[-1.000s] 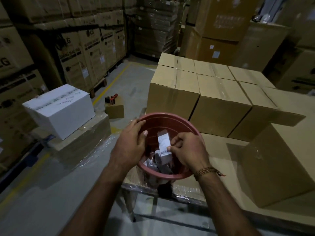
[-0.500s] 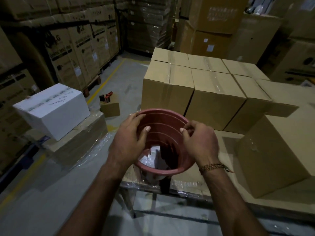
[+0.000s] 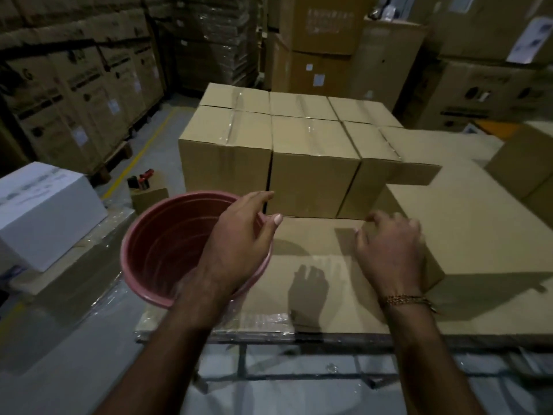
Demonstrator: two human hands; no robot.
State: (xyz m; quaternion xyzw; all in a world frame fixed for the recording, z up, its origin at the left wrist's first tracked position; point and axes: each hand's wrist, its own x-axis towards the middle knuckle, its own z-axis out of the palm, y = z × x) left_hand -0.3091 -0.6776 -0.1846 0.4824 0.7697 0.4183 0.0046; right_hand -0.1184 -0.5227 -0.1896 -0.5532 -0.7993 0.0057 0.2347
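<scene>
A red plastic bucket point(image 3: 155, 238) stands at the left end of a flat cardboard sheet point(image 3: 314, 283) on a low pallet. My left hand point(image 3: 239, 238) lies over the bucket's right rim, fingers straight and pointing away, thumb outside the rim, holding nothing. The arm and shadow hide the bucket's bottom. My right hand point(image 3: 389, 253), with a bracelet at the wrist, hovers to the right over the sheet. Its fingers are loosely curled and empty, close to the near corner of a large brown carton point(image 3: 478, 223).
A row of taped brown cartons point(image 3: 311, 163) stands just behind the bucket. A white box point(image 3: 42, 211) sits on a wrapped stack at the left. A small carton with tools point(image 3: 146, 190) is on the floor. Tall stacked cartons wall the aisle.
My right hand let go of a small white labelled packet inside the bucket, came out and moved right over the cardboard. My left hand shifted onto the right rim. The view swung right.
</scene>
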